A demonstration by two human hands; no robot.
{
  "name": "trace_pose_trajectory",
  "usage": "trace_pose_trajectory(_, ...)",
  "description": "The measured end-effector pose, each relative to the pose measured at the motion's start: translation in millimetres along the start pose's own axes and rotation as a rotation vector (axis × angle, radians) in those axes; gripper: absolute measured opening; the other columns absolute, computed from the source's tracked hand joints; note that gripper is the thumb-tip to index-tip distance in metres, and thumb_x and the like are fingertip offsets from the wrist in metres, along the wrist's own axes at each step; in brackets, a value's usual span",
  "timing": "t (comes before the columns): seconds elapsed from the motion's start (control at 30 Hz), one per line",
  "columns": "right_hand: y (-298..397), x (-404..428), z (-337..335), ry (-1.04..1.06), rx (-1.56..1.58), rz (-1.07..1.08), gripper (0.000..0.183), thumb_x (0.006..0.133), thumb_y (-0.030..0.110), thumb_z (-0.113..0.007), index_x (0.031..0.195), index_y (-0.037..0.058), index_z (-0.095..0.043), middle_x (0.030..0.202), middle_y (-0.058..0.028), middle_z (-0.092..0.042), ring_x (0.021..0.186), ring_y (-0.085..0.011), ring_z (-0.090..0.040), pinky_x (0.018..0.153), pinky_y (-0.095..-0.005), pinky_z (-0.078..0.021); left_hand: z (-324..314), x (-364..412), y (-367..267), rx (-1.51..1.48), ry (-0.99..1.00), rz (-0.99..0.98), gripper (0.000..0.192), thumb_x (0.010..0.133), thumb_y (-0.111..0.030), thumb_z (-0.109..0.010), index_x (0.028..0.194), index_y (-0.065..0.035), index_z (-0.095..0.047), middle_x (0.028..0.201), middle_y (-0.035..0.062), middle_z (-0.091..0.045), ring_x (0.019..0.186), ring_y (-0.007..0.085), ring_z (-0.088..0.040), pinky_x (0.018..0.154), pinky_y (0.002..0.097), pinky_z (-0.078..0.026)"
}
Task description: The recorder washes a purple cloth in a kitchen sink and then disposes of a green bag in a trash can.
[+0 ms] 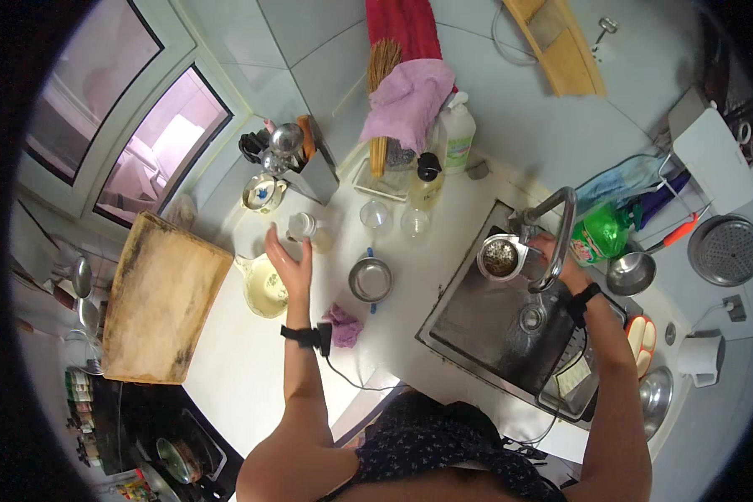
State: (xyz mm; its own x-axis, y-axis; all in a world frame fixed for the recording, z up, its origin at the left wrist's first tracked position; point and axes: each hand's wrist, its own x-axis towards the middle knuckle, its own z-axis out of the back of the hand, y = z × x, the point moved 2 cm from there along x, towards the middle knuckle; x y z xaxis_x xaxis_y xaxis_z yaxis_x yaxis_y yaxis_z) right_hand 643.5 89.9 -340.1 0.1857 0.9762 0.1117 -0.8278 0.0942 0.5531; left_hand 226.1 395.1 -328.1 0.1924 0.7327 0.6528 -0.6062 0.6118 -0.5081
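My left hand (288, 262) is raised over the left counter with its thumb and fingers apart, beside a clear lidded jar (303, 226); whether it touches the jar is unclear. Below that hand lies a cream patterned bowl (265, 288). At the sink, my right hand (552, 251) is closed around a clear glass vessel (532, 263), partly hidden by the curved metal faucet (561, 232). A round metal strainer (500, 258) with dark bits in it sits at the vessel's left side, over the basin (477, 314).
Two clear glasses (374, 215) (415, 223), a metal pot (371, 280) and a purple cloth (344, 325) are on the counter. A wooden cutting board (163, 301) leans at left. Pump bottles (457, 135) stand behind; a green bottle (602, 233) is right of the faucet.
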Motion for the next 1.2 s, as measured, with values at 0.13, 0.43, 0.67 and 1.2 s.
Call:
trace_pose_trajectory(0.13,-56,-14,-22,-0.001,-0.236,-0.054,0.028,0.065,-0.003,-0.052,0.092,0.0007,-0.055,0.094,-0.0167,-0.054,0.086,-0.0328,-0.053,0.072,-0.0377,-0.0417,3,-16,-40,-0.147,0.121,-0.070,0.050,0.069,-0.004,-0.060,0.114,-0.0014,-0.039,0.113,0.0185,-0.042,0.106,0.0343,-0.039,0.090,0.0406,-0.031)
trace_pose_trajectory(0.43,-82,-5,-12,0.107,-0.209,-0.016,0.033,0.064,-0.006,-0.050,0.096,0.0011,-0.051,0.098,-0.0152,-0.053,0.090,-0.0305,-0.052,0.075,-0.0343,-0.0419,-14,-40,-84,-0.273,0.391,-0.196,0.035,0.068,-0.004,-0.056,0.102,-0.0063,-0.051,0.106,0.0131,-0.048,0.099,0.0308,-0.045,0.085,0.0385,-0.036)
trace_pose_trajectory(0.67,-87,8,-4,0.079,-0.221,0.049,0.035,0.066,-0.002,-0.050,0.101,0.0018,-0.049,0.102,-0.0153,-0.051,0.093,-0.0298,-0.050,0.077,-0.0330,-0.0407,-9,-46,-89,-0.270,0.510,-0.275,0.024,0.068,-0.008,-0.057,0.092,-0.0083,-0.055,0.104,0.0085,-0.050,0.096,0.0271,-0.048,0.082,0.0373,-0.037)
trace_pose_trajectory(1.2,30,-97,49,0.117,0.411,-0.397,0.048,0.084,0.024,-0.052,0.124,0.0032,-0.036,0.124,-0.0114,-0.042,0.112,-0.0238,-0.042,0.087,-0.0350,-0.0377,43,-106,-70,-0.071,0.948,-0.187,0.015,0.073,-0.018,-0.058,0.085,-0.0100,-0.054,0.088,0.0022,-0.054,0.093,0.0216,-0.048,0.074,0.0379,-0.040)
